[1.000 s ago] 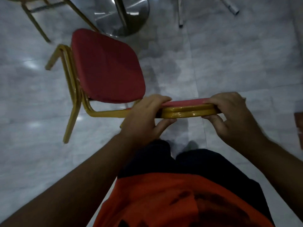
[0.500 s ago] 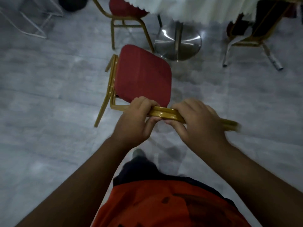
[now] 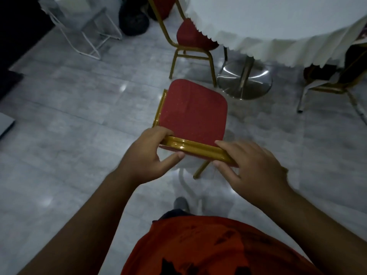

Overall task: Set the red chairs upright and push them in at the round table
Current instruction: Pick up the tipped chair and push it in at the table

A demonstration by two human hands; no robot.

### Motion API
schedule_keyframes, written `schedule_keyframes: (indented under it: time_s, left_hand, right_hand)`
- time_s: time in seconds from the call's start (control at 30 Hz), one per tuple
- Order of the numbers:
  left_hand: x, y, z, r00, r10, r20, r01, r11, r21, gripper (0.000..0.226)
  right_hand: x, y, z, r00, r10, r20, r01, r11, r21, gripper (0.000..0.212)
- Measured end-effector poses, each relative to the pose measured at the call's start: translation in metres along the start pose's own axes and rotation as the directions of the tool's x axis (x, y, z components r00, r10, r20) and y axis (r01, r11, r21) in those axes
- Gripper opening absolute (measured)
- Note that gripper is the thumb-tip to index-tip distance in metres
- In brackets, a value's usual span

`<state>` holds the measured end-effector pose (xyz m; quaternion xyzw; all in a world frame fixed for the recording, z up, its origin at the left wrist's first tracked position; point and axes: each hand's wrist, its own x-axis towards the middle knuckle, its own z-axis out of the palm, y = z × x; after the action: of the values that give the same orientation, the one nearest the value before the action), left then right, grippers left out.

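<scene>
A red chair (image 3: 193, 110) with a gold frame stands upright in front of me, its seat facing the round table (image 3: 278, 22), which wears a white scalloped cloth. My left hand (image 3: 147, 157) grips the left end of the chair's gold top rail (image 3: 196, 148). My right hand (image 3: 252, 167) holds the rail's right end, fingers over the top. The seat's front edge lies short of the table's chrome base (image 3: 244, 82).
A second red chair (image 3: 190, 40) is tucked under the table's left side. Another chair (image 3: 333, 80) with gold and pale legs sits at the right. A white wire stand (image 3: 87, 34) and a dark bag (image 3: 134, 20) are at the back left. Grey marble floor spreads all around.
The chair has swung from tilted to level on its legs and moved toward the table. My view has risen, bringing the tablecloth and the other chairs into sight.
</scene>
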<state>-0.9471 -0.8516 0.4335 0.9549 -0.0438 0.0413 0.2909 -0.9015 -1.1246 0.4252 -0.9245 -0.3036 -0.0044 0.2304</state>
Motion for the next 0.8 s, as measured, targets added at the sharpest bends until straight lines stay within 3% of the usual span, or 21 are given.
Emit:
schedule_keyframes:
  time_s: [0.17, 0.37, 0.57, 0.67, 0.8]
  left_hand:
    - [0.002, 0.004, 0.002, 0.980, 0.160, -0.119, -0.124, 0.956, 0.267, 0.055]
    - [0.012, -0.027, 0.008, 0.899, 0.321, -0.299, -0.190, 0.899, 0.393, 0.051]
    - [0.027, -0.056, 0.014, 0.870, 0.253, -0.423, -0.139, 0.949, 0.282, 0.052]
    - [0.039, -0.068, 0.020, 0.879, 0.179, -0.443, -0.096, 0.974, 0.205, 0.052]
    - [0.065, -0.067, 0.027, 0.882, 0.190, -0.430, -0.140, 0.980, 0.144, 0.049]
  right_hand:
    - [0.000, -0.002, 0.026, 0.995, 0.095, 0.028, -0.099, 0.981, 0.167, 0.016]
    - [0.032, -0.029, 0.037, 0.993, 0.112, 0.033, -0.116, 0.977, 0.180, 0.023]
    - [0.072, -0.030, 0.037, 0.996, 0.078, 0.040, -0.082, 0.989, 0.122, 0.024]
    - [0.094, -0.025, 0.039, 0.996, 0.083, 0.038, -0.087, 0.991, 0.102, 0.028]
    - [0.101, -0.011, 0.033, 0.993, 0.121, -0.015, -0.119, 0.989, 0.086, 0.023]
